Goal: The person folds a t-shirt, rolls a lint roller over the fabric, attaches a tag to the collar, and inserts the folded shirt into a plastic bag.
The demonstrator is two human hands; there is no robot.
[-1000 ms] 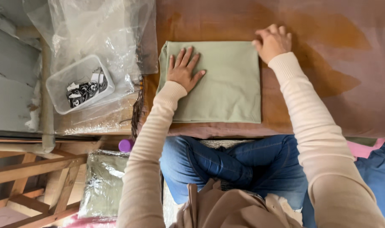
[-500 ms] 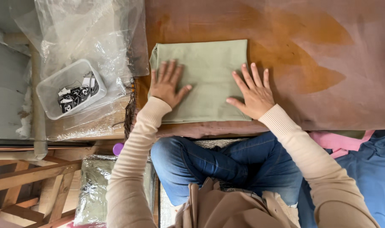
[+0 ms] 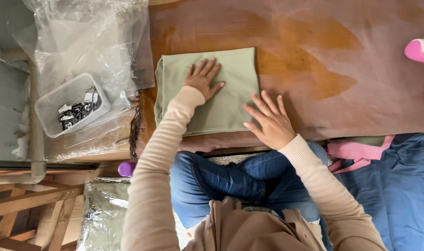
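Cloth: a folded sage-green cloth (image 3: 207,93) lies flat on the brown table cover (image 3: 342,60), near its front edge.
Left hand: the left hand (image 3: 202,79) rests palm-down on the cloth's middle, fingers spread, gripping nothing.
Right hand: the right hand (image 3: 268,121) lies flat and open at the cloth's right edge (fingertips on the fabric, palm over the cover).
Nearby: a clear plastic tub (image 3: 72,104) of small dark items sits on crinkled plastic sheeting (image 3: 91,42) to the left.

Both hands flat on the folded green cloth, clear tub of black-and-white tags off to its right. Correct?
Not quite. In the head view the clear tub sits left of the folded green cloth, not right. The left hand and right hand do lie flat on it.
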